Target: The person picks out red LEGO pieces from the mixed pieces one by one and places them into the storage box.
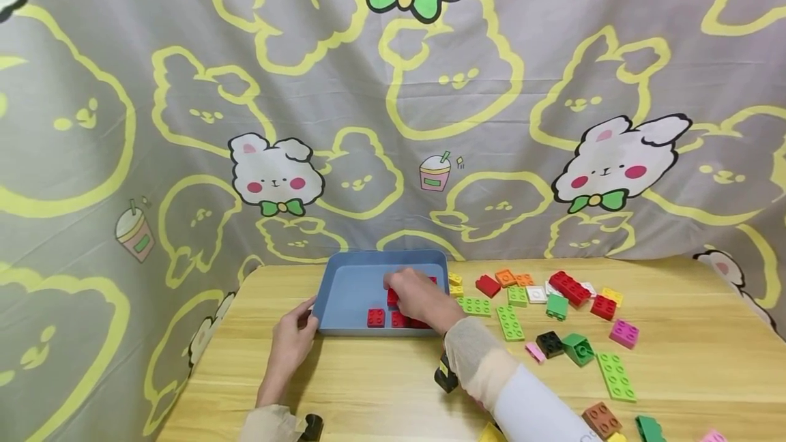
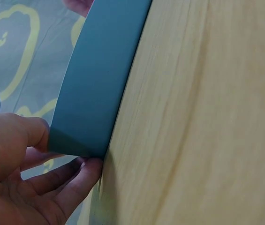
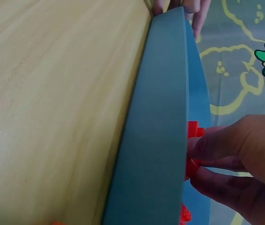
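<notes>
A blue-grey tray [image 1: 350, 285] lies near the back of the table, with several red toy bricks inside, one of them a square red brick [image 1: 376, 318] by the front wall. My left hand [image 1: 291, 336] grips the tray's front left corner; in the left wrist view, thumb and fingers [image 2: 78, 187] lie around that corner. Over the tray's right half is my right hand [image 1: 420, 297], its fingers pointing down among the bricks. The right wrist view has its thumb and fingers pinching a red brick [image 3: 191, 169], partly hidden behind the tray wall [image 3: 153, 117].
Loose bricks spread over the table's right side, among them a lime green plate brick [image 1: 616, 377], a black brick [image 1: 549, 344], a long red brick [image 1: 569, 288] and a brown brick [image 1: 601, 419]. Yellow bricks [image 1: 455, 285] sit close to the tray's right wall. A patterned curtain [image 1: 479, 101] hangs behind.
</notes>
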The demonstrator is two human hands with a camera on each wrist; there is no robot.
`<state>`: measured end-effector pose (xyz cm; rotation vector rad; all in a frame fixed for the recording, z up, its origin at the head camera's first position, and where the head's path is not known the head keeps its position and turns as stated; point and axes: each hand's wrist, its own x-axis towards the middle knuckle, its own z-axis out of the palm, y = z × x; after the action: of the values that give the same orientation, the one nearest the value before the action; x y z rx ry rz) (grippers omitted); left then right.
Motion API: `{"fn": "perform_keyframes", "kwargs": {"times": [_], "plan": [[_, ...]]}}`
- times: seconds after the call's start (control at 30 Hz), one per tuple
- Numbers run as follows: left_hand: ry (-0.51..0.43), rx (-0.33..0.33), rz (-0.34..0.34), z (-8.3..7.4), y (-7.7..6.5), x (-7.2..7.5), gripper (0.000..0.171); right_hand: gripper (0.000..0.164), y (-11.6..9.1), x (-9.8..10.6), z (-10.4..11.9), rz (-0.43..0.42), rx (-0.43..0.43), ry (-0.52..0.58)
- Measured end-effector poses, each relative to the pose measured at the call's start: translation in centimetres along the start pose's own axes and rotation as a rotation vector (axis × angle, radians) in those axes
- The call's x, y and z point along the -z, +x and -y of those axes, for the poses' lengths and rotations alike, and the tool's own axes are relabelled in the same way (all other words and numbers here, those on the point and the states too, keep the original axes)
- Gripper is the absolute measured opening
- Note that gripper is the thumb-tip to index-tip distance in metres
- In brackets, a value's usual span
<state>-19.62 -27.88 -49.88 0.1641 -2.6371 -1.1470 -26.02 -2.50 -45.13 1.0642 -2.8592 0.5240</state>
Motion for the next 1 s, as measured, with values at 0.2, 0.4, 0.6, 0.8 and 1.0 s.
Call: {"fn": "perform_keyframes", "kwargs": {"times": [0.2, 0.4, 0.6, 0.8, 1.0], "plan": [[-0.002, -0.006, 0.001, 0.0, 0.2, -0.3, 0.044, 0.02, -0.1, -0.5, -0.1, -0.001, -0.001, -0.01], [-0.001, -0.003, -0.005, 0.2, 0.1, -0.2, 0.044, 0.023, -0.2, -0.7, -0.1, 0.007, -0.007, 0.018], [0.003, -0.005, -0.005, 0.1, 0.1, -0.1, 0.045, 0.032, -0.3, -0.3, -0.1, 0.021, -0.039, 0.062], [0.005, -0.001, -0.005, -0.1, -0.1, 0.0, 0.044, 0.032, -0.6, 0.7, -0.2, 0.015, -0.024, 0.108], [0.018, 0.001, -0.004, -0.2, -0.2, 0.0, 0.045, 0.028, -1.3, 2.5, -0.6, -0.083, 0.016, 0.151]]}}
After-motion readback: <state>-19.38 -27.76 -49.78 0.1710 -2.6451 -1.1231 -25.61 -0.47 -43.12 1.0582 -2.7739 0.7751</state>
